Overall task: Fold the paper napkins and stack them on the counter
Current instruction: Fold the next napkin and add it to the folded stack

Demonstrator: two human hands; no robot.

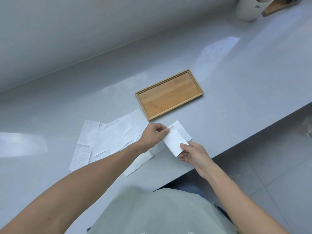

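Observation:
A folded white paper napkin (174,142) is held between both hands just above the grey counter (236,81). My left hand (152,135) pinches its far upper end with thumb and fingers. My right hand (192,153) grips its near lower corner. Beneath it a flat part of a napkin (184,131) lies on the counter. Several unfolded white napkins (109,139) lie overlapping to the left, partly hidden by my left forearm.
A shallow wooden tray (169,94) rests just beyond the hands, with nothing in it. A white cylindrical container (248,9) and another wooden piece (276,6) stand at the far right corner. The counter's front edge (253,135) runs diagonally close to my right hand.

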